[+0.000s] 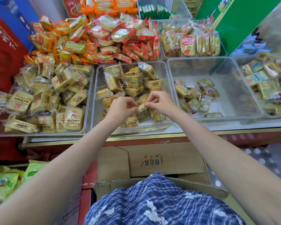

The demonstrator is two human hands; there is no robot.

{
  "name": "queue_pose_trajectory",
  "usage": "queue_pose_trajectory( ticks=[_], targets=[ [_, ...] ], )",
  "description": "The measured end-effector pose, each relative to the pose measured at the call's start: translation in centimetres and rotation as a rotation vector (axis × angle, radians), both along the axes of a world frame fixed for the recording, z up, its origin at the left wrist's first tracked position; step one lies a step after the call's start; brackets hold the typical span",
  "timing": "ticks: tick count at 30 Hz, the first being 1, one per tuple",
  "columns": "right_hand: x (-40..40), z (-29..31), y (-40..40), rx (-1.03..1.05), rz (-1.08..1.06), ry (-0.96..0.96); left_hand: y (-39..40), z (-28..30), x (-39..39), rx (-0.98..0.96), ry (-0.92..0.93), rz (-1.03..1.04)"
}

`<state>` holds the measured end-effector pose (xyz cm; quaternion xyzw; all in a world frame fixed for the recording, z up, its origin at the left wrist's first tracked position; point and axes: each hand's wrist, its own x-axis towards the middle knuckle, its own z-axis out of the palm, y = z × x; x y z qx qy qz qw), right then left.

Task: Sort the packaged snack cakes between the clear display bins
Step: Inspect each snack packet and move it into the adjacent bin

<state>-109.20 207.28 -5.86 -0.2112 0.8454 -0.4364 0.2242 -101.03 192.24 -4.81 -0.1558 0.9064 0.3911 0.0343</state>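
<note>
Hands meet over the middle bin [94,101]: left hand [120,108] and right hand [159,103] each pinch one cake [143,112] by its wrapper, probably to carry it to the right bin [230,69].

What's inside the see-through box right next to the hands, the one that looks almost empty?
The nearly empty bin holds a small pile of yellow wrapped snack cakes at its left side. The rest shows bare floor. Whatever lies beneath that pile is covered.
</note>
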Motion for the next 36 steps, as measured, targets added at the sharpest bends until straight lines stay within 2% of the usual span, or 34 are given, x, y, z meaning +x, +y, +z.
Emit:
queue_pose_trajectory(
  ticks=[3,5,7,10,12,15,18,19,21,23,26,28,31,33,36],
  targets=[
    [-0.6,0.8,0.5,-0.082,-0.105,0.013,0.0,0.7,-1.1,-0.066,0.055,0.028],
    [-1.3,1.5,0.8,-0.125,-0.175,0.066,0.3,1.5,-2.2,-0.045,0.119,0.055],
    [-2.5,2.1,1.5,-0.143,-0.310,0.170,0.7,2.2,-3.2,-0.032,0.157,0.066],
    [-4.9,3.1,3.4,-0.177,-0.584,0.361,0.9,2.1,-4.0,-0.035,0.111,0.060],
    [-6.3,3.1,5.0,-0.090,-0.685,0.429,0.9,1.4,-4.0,-0.028,0.064,0.053],
    [-7.3,1.1,6.5,0.071,-0.743,0.335,1.1,0.4,-3.7,-0.064,0.009,0.047],
    [-6.8,-0.3,6.7,0.214,-0.645,0.233,1.0,-0.3,-3.1,-0.092,-0.021,0.022],
    [-6.5,-0.4,6.5,0.225,-0.607,0.272,0.7,-0.6,-2.8,-0.097,-0.030,0.025],
    [-5.7,-0.1,5.6,0.222,-0.471,0.492,0.2,-1.7,-1.9,-0.102,-0.038,0.048],
    [-5.2,-0.3,3.9,0.229,-0.214,0.625,-0.2,-2.8,-0.7,-0.107,-0.030,0.078],
    [-4.2,-1.8,0.6,0.354,0.176,0.453,-0.7,-3.9,1.1,-0.103,-0.041,0.141],
    [-3.9,-3.4,-1.4,0.491,0.328,0.344,-1.5,-4.3,2.1,-0.074,-0.056,0.204],
    [-4.2,-5.4,-3.3,0.638,0.356,0.340,-2.8,-4.4,3.3,-0.044,-0.049,0.289],
    [-4.3,-6.2,-4.3,0.714,0.304,0.424,-3.5,-4.2,3.9,-0.014,-0.047,0.318],
    [-3.7,-7.1,-5.4,0.677,0.174,0.474,-4.4,-3.9,4.4,0.040,-0.028,0.358]
  ],
)
